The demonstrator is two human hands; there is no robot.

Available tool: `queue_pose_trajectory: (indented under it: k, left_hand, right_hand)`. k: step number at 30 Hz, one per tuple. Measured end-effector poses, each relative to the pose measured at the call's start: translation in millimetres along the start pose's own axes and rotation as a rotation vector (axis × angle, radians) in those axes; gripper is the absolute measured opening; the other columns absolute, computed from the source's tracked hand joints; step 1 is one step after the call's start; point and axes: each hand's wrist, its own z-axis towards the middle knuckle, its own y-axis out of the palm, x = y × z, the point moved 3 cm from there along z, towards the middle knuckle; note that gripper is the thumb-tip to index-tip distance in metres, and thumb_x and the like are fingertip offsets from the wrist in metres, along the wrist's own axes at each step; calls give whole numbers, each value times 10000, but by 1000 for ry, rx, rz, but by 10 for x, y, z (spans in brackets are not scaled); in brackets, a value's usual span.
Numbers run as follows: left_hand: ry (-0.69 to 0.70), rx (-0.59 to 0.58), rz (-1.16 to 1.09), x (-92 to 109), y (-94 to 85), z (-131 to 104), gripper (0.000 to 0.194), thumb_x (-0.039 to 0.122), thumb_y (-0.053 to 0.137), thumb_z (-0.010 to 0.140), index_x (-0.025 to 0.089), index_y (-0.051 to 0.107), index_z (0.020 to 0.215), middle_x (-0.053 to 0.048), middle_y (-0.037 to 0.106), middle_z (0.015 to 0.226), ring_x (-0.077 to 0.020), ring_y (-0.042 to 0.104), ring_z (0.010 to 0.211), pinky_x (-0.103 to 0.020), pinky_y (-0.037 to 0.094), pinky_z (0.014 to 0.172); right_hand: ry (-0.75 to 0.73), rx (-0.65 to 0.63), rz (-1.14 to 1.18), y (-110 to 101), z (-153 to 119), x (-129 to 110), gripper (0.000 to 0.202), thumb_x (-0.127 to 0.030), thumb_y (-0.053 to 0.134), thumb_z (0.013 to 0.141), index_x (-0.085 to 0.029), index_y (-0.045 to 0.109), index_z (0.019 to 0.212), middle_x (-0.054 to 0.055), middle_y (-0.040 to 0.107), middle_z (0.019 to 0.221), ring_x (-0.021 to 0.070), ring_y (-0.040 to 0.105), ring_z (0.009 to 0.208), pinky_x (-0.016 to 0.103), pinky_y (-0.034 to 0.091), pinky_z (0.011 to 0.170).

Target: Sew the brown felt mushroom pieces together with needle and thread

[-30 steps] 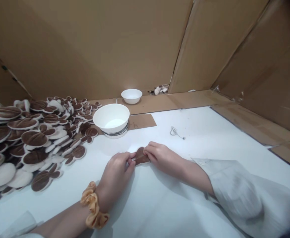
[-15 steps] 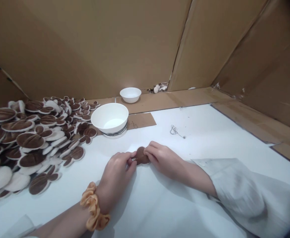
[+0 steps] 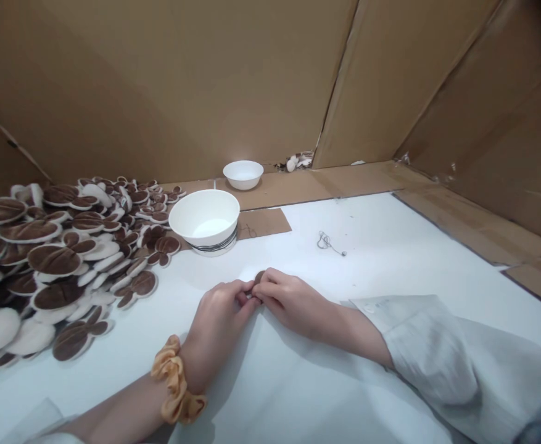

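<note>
Between my two hands is a small brown plush piece (image 3: 260,277), mostly hidden by the fingers; only its far edge shows. My left hand (image 3: 221,311) pinches it from the left, thumb and forefinger together. From the right, my right hand (image 3: 293,302) has its fingers closed over the same piece, their tips touching those of the left. An orange scrunchie (image 3: 176,382) circles the left wrist. Whether a needle or thread is in the fingers I cannot make out.
A heap of brown-and-white plush pieces (image 3: 57,259) spreads over the left side. Beyond my hands stands a white bowl (image 3: 205,216) with dark thread wound round its base. A smaller white bowl (image 3: 243,175) sits behind it. Loose dark thread (image 3: 330,243) lies to the right. Cardboard walls (image 3: 182,80) enclose the table.
My right hand has shifted left across the brown plush piece, covering most of it and meeting the left fingertips. My left hand has hardly moved.
</note>
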Motion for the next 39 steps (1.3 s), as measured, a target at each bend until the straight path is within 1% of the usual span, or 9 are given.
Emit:
queue_pose_trajectory:
  k: [4,9,15,18,23,28,32,37,39]
  left_hand:
    - [8,2,54,16,-4,-3,154,263,474,803,188,589,731,23,597,649,-141,540,641,-248,385,615]
    - [38,4,147,37,-5,-20,182,259,433,825,191,579,741,-2,608,696,-168,553,691,-273,398,638]
    - [64,-11,238,56,-14,-7,167,236,433,823,190,581,762,-16,621,715,-183,553,702,-296,397,658]
    - [69,-25,274,58,-11,7,172,234,431,823,191,583,754,-19,622,716,-187,555,712,-307,396,674]
    - [72,-36,353,71,-5,32,156,218,437,817,188,580,760,-19,630,723,-200,560,738,-341,387,714]
    - [166,2,444,126,-12,70,163,185,438,805,184,582,729,-35,624,738,-212,552,779,-360,368,731]
    - [244,2,491,159,-16,120,165,131,426,787,165,557,693,-44,609,725,-204,544,774,-345,365,721]
    - [297,-46,547,161,-7,213,180,70,405,744,157,535,655,-56,606,690,-196,547,710,-332,372,701]
    - [311,-57,556,166,-10,249,183,56,403,722,159,528,638,-54,593,657,-191,543,666,-325,372,679]
  right_hand:
    - [26,-44,-15,-26,14,-23,227,-114,382,871,-130,609,860,78,555,856,127,550,728,258,476,667]
    - [122,-107,-114,-74,-3,-18,225,-82,377,857,-111,598,888,83,544,856,125,539,695,251,462,633]
    - [130,-71,-215,-128,-70,112,214,-98,391,842,-137,599,871,42,497,757,88,429,547,218,399,535]
    - [117,-55,-200,-153,-90,142,226,-78,380,830,-141,596,852,31,475,732,85,416,553,207,388,538]
    - [165,-83,-206,-185,-92,128,207,-63,380,818,-137,570,780,13,445,698,77,380,526,203,366,517]
    - [193,-109,-222,-205,-104,119,194,-42,397,803,-141,528,700,12,445,692,88,416,549,214,379,525]
    - [178,-49,-177,-209,-140,138,219,-54,379,824,-144,526,689,22,470,697,104,459,584,234,408,555]
    - [157,84,63,-249,-144,197,212,-114,393,856,-155,581,768,45,560,774,121,539,705,247,447,656]
    - [202,127,142,-281,-130,228,207,-136,412,858,-163,597,772,48,585,814,124,555,752,242,448,671]
